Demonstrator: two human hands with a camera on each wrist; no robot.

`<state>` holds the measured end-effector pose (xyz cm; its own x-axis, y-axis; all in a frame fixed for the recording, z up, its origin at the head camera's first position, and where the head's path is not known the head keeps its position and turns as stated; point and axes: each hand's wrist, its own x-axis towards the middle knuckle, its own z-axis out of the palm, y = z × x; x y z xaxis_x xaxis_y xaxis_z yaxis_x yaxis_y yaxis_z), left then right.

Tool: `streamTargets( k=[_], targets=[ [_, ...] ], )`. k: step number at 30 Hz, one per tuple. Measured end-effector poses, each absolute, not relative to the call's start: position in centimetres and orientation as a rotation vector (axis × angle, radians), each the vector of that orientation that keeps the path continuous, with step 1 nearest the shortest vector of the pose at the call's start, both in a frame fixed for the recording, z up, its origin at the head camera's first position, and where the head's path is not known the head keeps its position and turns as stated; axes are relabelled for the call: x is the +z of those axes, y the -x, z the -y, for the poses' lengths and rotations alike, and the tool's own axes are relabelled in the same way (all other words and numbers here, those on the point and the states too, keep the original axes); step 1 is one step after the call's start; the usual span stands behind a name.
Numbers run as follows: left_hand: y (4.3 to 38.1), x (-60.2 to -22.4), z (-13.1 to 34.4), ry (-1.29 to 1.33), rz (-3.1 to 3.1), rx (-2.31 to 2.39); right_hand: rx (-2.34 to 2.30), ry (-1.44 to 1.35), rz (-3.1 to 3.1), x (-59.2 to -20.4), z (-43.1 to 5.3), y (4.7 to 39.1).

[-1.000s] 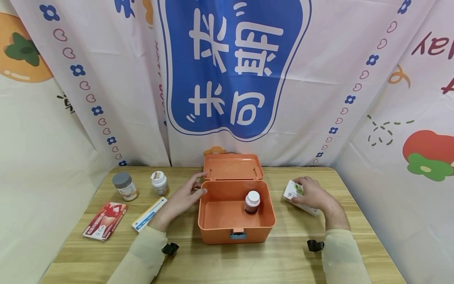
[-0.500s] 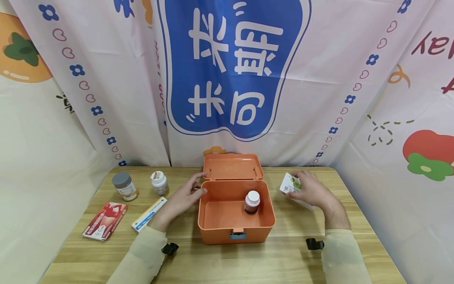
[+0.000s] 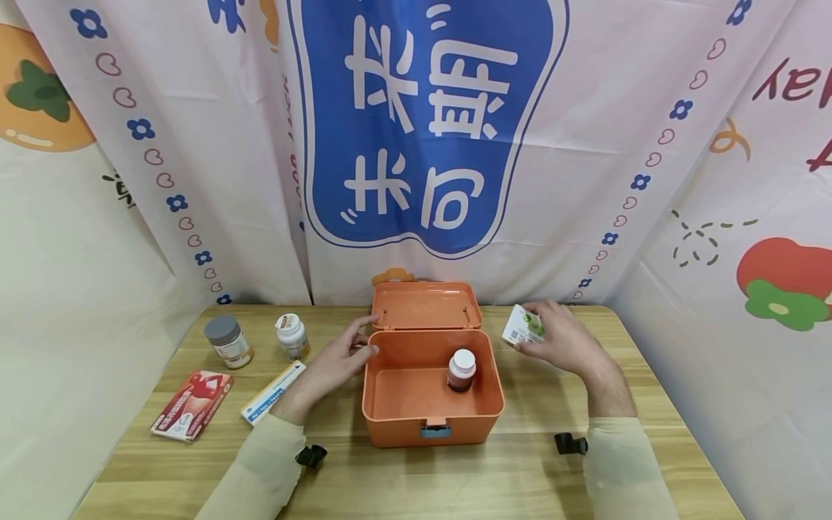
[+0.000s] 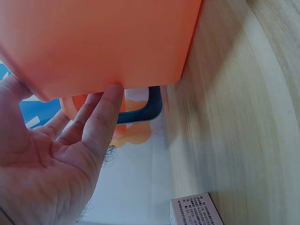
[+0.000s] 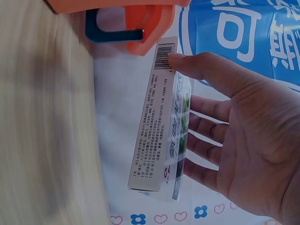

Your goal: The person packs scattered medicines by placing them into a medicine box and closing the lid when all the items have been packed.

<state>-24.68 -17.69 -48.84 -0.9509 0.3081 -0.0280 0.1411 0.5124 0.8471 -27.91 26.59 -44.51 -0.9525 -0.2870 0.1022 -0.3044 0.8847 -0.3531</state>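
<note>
Over the table to the right, my right hand (image 3: 564, 338) grips a white medicine box (image 3: 523, 326) with green printing, thumb on one edge and fingers along the other side. The right wrist view shows the box's barcode side (image 5: 157, 122) clear of the wood. My left hand (image 3: 338, 361) rests at the rear left corner of an orange storage box (image 3: 432, 432), thumb at its rim, fingers reaching toward the raised lid (image 3: 429, 305). In the left wrist view its fingertips touch the orange wall (image 4: 103, 42). A white-capped bottle (image 3: 462, 370) stands inside the storage box.
On the left of the table (image 3: 416, 491) are a grey-lidded jar (image 3: 229, 342), a white bottle (image 3: 292, 336), a red box (image 3: 193, 405) and a narrow white-and-blue box (image 3: 273, 393), partly behind the left forearm. A printed curtain (image 3: 552, 260) hangs at the back.
My right hand has carried the medicine box up and to the left, toward the orange storage box. The left hand has stayed in place.
</note>
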Motion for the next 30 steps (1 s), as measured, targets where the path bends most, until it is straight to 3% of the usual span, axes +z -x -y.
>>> streamTargets(
  k=[30],
  targets=[
    [24.9,-49.2,17.8,-0.4,-2.57,1.431,0.511,-0.467,2.971,-42.7,-22.9,28.4]
  ],
)
